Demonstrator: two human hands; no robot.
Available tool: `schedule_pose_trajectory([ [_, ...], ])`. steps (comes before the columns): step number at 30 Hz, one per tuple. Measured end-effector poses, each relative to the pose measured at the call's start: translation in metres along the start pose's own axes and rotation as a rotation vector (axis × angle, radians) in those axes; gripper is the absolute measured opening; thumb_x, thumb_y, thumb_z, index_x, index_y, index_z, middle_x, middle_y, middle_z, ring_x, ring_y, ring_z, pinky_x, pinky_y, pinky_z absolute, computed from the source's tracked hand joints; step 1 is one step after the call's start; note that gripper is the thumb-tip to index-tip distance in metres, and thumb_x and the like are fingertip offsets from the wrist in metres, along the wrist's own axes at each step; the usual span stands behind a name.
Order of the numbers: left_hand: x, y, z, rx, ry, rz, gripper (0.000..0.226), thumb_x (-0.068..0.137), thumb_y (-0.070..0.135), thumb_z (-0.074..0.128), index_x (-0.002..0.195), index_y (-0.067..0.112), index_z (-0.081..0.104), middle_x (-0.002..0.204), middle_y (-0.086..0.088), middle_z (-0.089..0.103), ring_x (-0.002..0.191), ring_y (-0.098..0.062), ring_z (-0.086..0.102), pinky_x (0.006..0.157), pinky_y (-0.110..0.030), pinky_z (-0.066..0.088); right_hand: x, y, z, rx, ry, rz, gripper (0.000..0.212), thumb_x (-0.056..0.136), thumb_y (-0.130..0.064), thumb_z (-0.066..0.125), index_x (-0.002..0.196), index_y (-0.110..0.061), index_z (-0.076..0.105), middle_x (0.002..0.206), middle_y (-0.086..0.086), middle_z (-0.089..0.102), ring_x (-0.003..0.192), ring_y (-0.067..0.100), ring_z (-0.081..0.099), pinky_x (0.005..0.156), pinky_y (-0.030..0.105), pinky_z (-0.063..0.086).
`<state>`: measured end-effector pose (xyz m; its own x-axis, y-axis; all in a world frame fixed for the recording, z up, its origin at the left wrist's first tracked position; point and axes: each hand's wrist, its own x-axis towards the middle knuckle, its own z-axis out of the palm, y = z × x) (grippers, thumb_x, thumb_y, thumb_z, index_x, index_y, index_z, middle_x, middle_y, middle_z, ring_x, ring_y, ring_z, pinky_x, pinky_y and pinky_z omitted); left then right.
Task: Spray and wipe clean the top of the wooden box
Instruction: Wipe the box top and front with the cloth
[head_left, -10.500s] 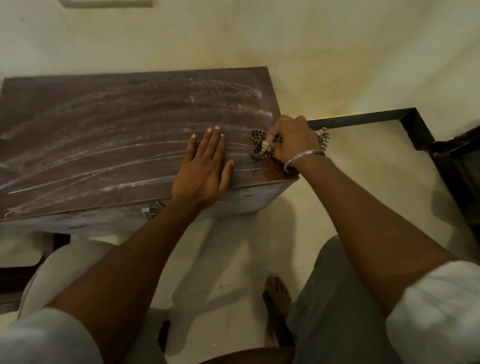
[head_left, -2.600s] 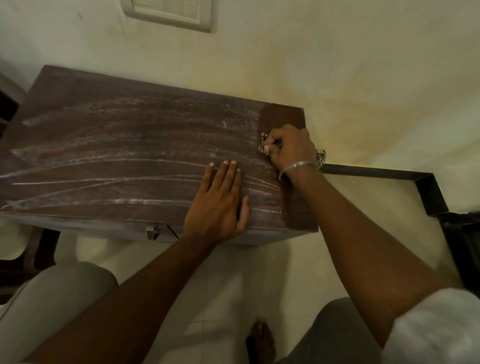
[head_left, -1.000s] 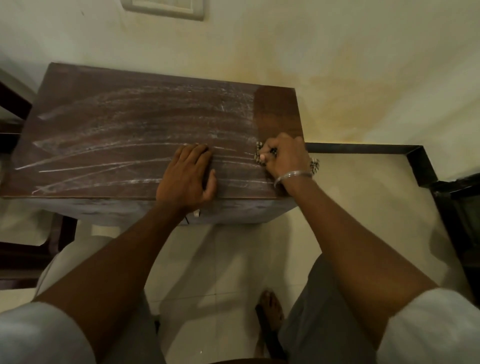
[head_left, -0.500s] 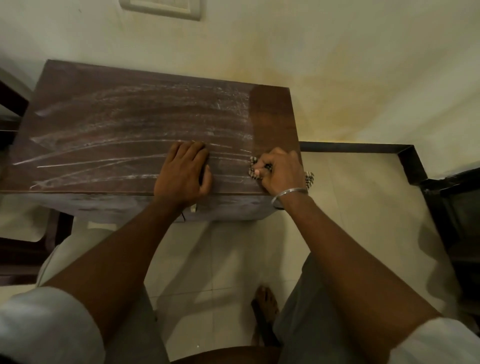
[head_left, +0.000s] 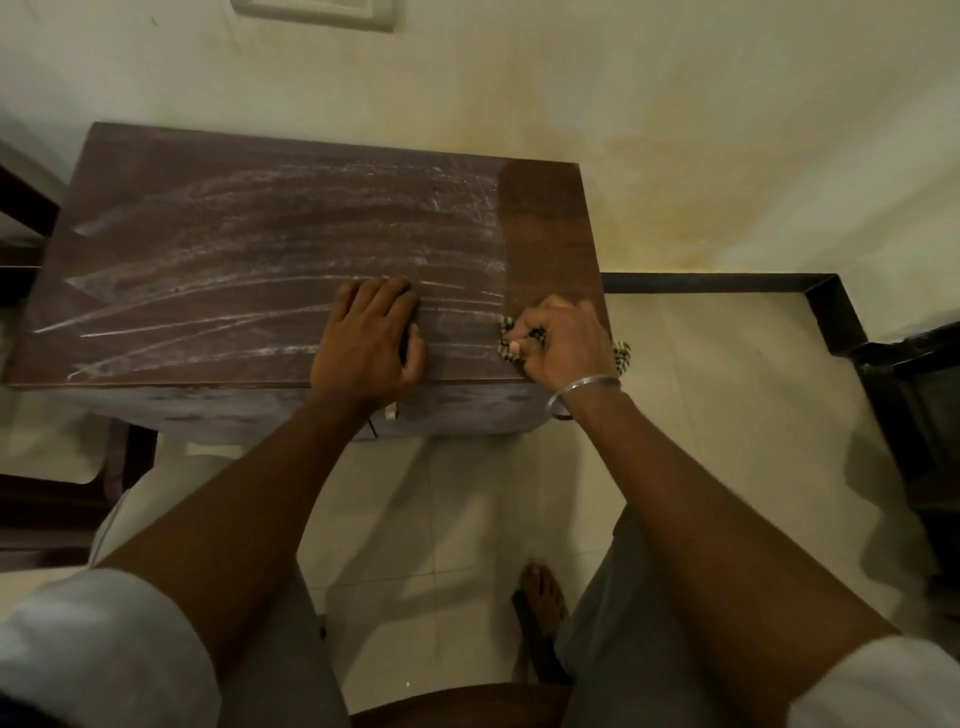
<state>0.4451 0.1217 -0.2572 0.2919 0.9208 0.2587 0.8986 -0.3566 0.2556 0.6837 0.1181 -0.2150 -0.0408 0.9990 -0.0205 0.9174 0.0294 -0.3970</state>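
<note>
A dark wooden box (head_left: 270, 249) stands against the wall. Whitish smear streaks cover most of its top; a strip along the right end looks clean and darker brown. My right hand (head_left: 561, 340) is closed on a checked cloth (head_left: 506, 338) and presses it on the box's near right corner; part of the cloth sticks out past the wrist. My left hand (head_left: 366, 340) lies on the top near the front edge, fingers curled, holding nothing. No spray bottle is in view.
A black frame (head_left: 727, 283) runs along the floor to the right of the box. Dark furniture (head_left: 914, 405) stands at the far right, and more dark wood (head_left: 47, 499) at the lower left. My bare foot (head_left: 543, 592) rests on the tiled floor.
My right hand has drawn the cloth back along the right end to the near corner. My left hand has slid toward the front edge and curled its fingers.
</note>
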Motion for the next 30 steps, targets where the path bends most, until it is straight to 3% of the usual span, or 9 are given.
schedule_pose_trajectory([
  [5, 0.000, 0.001, 0.000, 0.003, 0.001, -0.004, 0.048, 0.093, 0.032, 0.041, 0.126, 0.004, 0.062, 0.133, -0.014, 0.061, 0.125, -0.031, 0.053, 0.113, -0.049, 0.034, 0.026, -0.006, -0.007, -0.007, 0.028, 0.076, 0.007, 0.082, -0.024, 0.073, 0.079, -0.030, 0.073, 0.096, -0.008, 0.063, 0.094, 0.024, 0.049, 0.077, 0.038, 0.048],
  [11, 0.000, 0.000, 0.000, 0.017, 0.007, -0.006, 0.048, 0.092, 0.031, 0.042, 0.126, 0.004, 0.062, 0.133, -0.014, 0.061, 0.125, -0.031, 0.054, 0.112, -0.050, 0.034, -0.014, -0.006, 0.005, -0.004, -0.007, -0.051, 0.010, 0.081, -0.022, 0.072, 0.082, -0.031, 0.073, 0.097, -0.009, 0.062, 0.088, 0.016, 0.041, 0.071, 0.035, 0.046],
  [19, 0.001, 0.001, -0.001, 0.016, -0.011, -0.018, 0.049, 0.092, 0.033, 0.041, 0.129, 0.005, 0.060, 0.135, -0.012, 0.060, 0.126, -0.030, 0.052, 0.112, -0.049, 0.033, 0.021, -0.019, 0.004, -0.014, 0.012, 0.004, 0.005, 0.083, -0.026, 0.073, 0.081, -0.031, 0.072, 0.099, -0.008, 0.062, 0.093, 0.022, 0.047, 0.075, 0.038, 0.047],
  [26, 0.001, 0.002, -0.002, 0.020, -0.019, -0.027, 0.050, 0.091, 0.032, 0.041, 0.128, 0.005, 0.060, 0.134, -0.014, 0.060, 0.126, -0.032, 0.052, 0.112, -0.051, 0.034, 0.002, -0.020, 0.010, 0.010, -0.055, -0.154, 0.006, 0.082, -0.025, 0.073, 0.082, -0.031, 0.074, 0.096, -0.009, 0.062, 0.089, 0.016, 0.041, 0.072, 0.034, 0.044],
  [30, 0.001, 0.002, -0.002, 0.018, -0.033, -0.035, 0.052, 0.092, 0.033, 0.040, 0.130, 0.005, 0.060, 0.136, -0.013, 0.059, 0.127, -0.031, 0.052, 0.113, -0.051, 0.033, 0.025, -0.027, 0.008, 0.016, -0.013, -0.072, 0.004, 0.082, -0.028, 0.074, 0.080, -0.031, 0.073, 0.095, -0.011, 0.061, 0.091, 0.018, 0.045, 0.074, 0.039, 0.048],
])
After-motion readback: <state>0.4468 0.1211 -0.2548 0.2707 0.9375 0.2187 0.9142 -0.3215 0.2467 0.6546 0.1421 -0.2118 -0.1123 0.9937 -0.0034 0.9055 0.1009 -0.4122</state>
